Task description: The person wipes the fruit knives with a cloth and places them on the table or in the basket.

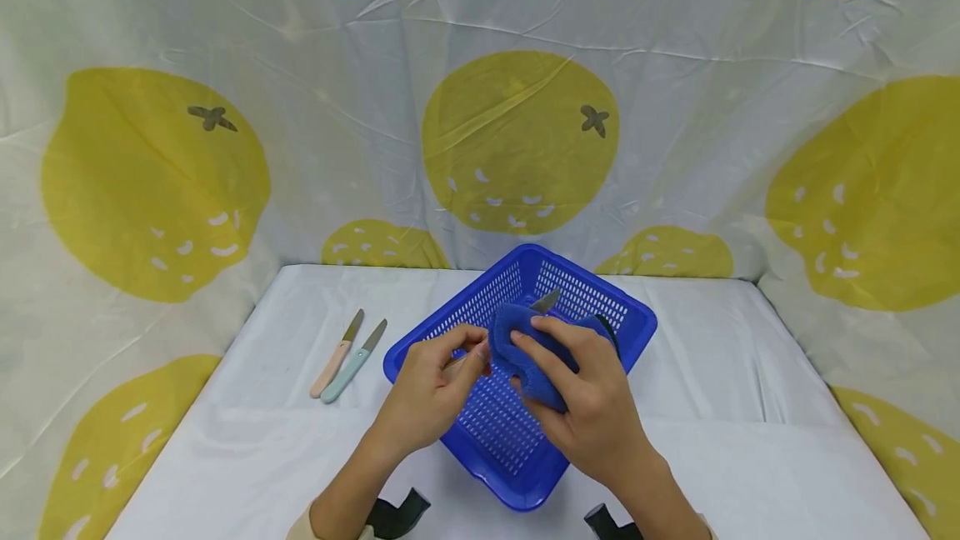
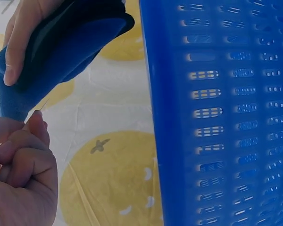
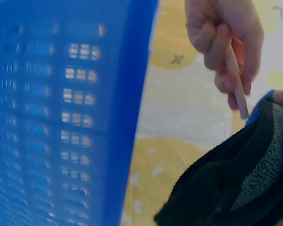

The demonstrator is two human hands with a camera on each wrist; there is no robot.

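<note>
From my end the knife (image 1: 546, 302) looks light and stiff, its slim handle probably smooth and a little slippery, its edge perhaps sharp; I'd take hold by the handle and keep the soft cloth (image 1: 528, 369) over the blade. My left hand (image 1: 435, 390) pinches the handle, while my right hand (image 1: 588, 402) grips the cloth around the blade. The knife spans between them above the basket (image 1: 525, 495), tip poking out toward the far right.
</note>
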